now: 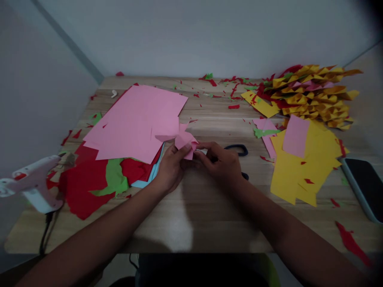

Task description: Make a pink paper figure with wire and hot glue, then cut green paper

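Note:
A small pink paper flower [184, 139] with pointed petals is held above the middle of the table. My left hand [173, 167] pinches it from the lower left, thumb on top of the paper. From the right, my right hand [220, 159] closes thumb and forefinger at a curled petal edge. Scissors with dark handles [239, 150] lie just behind my right hand, which hides most of them. Close to the left of the flower rests a stack of pink paper sheets [134, 119].
A white glue gun [40, 183] with a cord stands at the left. Red paper [86, 187] and green paper [115, 177] lie near it. At the right are yellow sheets [302, 167], a phone [365, 185] and a bundle of folded yellow paper pieces [314, 93]. Scraps litter the table [221, 227].

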A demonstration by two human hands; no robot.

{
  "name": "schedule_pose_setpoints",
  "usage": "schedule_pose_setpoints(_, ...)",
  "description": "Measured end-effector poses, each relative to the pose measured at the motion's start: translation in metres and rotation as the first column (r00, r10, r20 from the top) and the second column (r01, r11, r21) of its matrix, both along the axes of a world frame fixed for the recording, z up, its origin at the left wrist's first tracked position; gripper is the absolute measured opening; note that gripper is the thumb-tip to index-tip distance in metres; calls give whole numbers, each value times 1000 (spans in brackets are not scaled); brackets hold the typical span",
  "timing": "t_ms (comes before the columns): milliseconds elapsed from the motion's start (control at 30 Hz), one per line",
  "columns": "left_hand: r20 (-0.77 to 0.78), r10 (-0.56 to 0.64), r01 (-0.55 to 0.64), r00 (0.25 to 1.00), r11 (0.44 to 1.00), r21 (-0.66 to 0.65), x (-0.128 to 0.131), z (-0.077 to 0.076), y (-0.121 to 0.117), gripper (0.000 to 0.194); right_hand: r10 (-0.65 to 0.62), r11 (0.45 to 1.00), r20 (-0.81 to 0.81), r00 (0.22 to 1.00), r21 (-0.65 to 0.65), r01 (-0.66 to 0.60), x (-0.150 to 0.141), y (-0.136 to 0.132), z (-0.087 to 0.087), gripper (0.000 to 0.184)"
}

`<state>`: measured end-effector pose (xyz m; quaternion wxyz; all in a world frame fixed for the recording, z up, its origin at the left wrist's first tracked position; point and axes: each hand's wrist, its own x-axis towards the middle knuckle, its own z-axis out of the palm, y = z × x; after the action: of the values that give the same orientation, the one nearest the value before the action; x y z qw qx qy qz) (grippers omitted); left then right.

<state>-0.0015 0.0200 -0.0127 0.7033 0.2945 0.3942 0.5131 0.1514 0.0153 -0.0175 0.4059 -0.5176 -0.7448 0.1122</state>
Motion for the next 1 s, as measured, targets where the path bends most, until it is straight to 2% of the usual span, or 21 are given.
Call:
schedule_pose_setpoints(300,-77,-15,21,997,996,83,-1,-12,2,32,51,993,-57,997,-102,-57,1,3,1,25)
schedule_pose_setpoints(467,-169,5,18,986,991,135,-3,-16,4,27,95,958,-155,983,-253,-132,2,6,1,21)
schedule_pose_setpoints(567,-165,-4,27,986,990,141,-4,-14,4,25,120,937,-227,967,-297,-186,5,8,-1,21)
schedule_pose_setpoints(733,-175,-3,29,985,989,143,-4,-13,4,27,143,957,-261,955,-210,-201,6,8,-1,17)
schedule_pose_setpoints(867,-159,10,14,987,989,145,-3,-13,4,28,115,981,-219,969,-129,-146,7,7,0,21)
schedule_pose_setpoints(1000,-199,22,4,980,992,128,-3,-14,3,32,108,986,-168,980,-110,-128,8,8,-2,24)
